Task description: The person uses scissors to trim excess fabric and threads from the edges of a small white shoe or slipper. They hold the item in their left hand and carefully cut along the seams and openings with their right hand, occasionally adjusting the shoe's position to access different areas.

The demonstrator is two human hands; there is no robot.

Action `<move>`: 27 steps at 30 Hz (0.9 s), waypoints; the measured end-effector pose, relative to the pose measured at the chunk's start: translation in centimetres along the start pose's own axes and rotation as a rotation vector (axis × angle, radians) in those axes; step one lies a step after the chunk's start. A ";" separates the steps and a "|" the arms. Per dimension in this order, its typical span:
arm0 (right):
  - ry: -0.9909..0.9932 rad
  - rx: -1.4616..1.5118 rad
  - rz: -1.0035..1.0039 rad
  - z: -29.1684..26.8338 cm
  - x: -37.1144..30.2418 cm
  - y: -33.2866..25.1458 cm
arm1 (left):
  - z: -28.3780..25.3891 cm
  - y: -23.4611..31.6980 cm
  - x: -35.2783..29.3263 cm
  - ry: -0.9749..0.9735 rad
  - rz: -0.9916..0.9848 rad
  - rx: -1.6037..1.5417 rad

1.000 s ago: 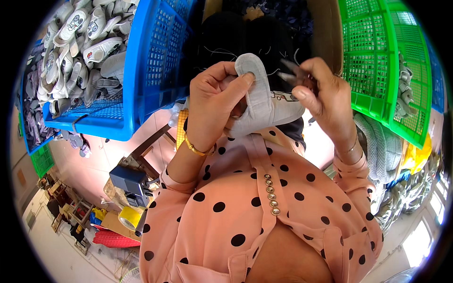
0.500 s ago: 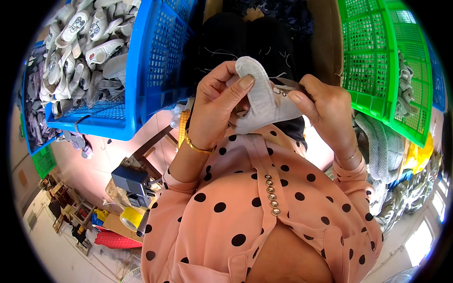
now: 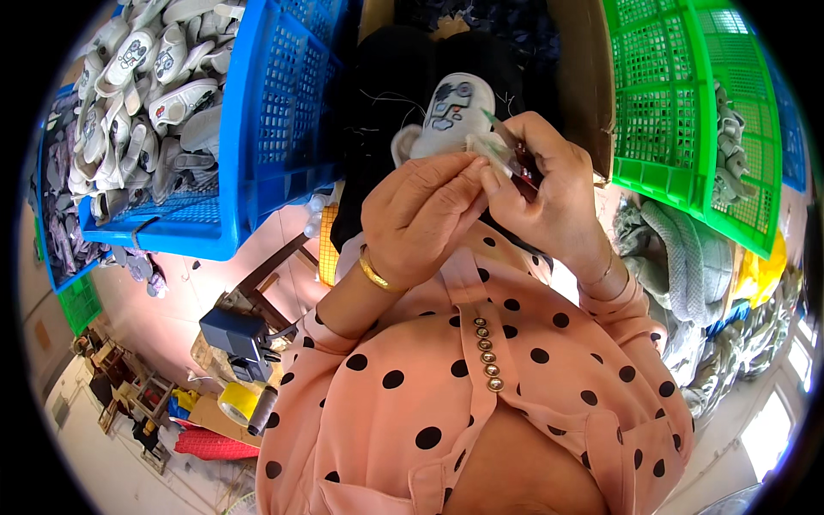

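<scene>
Above my lap is a small white cloth shoe [image 3: 448,112] with a dark line drawing and a red spot on its toe, which points away from me. My left hand [image 3: 422,215] is closed, thumb and fingertips pinching the shoe's near edge. My right hand [image 3: 554,193] is wrapped round a pair of small snips [image 3: 525,163] with a metal blade and dark-red handle. Their blade lies beside the shoe's right edge, close to my left fingertips. My fingers hide much of the shoe's near end and part of the snips.
A blue crate [image 3: 232,172] heaped with similar white shoes [image 3: 150,103] stands at the left. Green crates [image 3: 661,112] stand at the right, with grey-white pieces [image 3: 730,154] in one. Beyond my knees is a cardboard box [image 3: 592,94] holding dark scraps [image 3: 498,26]. Loose threads lie on my trousers.
The shoe has been turned so its patterned toe faces up and away from me. My hands have come together at its near edge, and the snips show more clearly in my right hand.
</scene>
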State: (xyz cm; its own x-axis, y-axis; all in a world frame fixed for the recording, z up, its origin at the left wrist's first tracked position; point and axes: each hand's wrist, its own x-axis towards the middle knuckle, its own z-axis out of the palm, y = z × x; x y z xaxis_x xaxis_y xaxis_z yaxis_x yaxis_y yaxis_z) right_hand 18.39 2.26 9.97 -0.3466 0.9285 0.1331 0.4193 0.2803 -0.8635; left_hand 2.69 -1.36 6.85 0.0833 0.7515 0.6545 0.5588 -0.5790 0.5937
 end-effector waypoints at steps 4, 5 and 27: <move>-0.054 0.107 -0.017 -0.8 1.0 2.4 | 0.5 -1.4 -0.2 0.011 0.047 -0.010; -0.074 0.197 0.034 -1.3 1.0 2.5 | 0.3 -1.3 -0.1 0.018 -0.040 -0.040; -0.124 -0.849 -0.301 -0.6 0.6 8.1 | 4.3 -5.2 -3.2 -0.043 -0.841 -0.371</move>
State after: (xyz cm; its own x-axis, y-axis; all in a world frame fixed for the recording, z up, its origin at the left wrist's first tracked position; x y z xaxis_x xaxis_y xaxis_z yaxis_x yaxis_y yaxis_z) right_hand 22.04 5.21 3.37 -0.6089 0.7678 0.1993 0.7565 0.6376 -0.1455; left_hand 3.06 0.59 -0.32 -0.1956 0.9779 -0.0743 0.1494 0.1046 0.9832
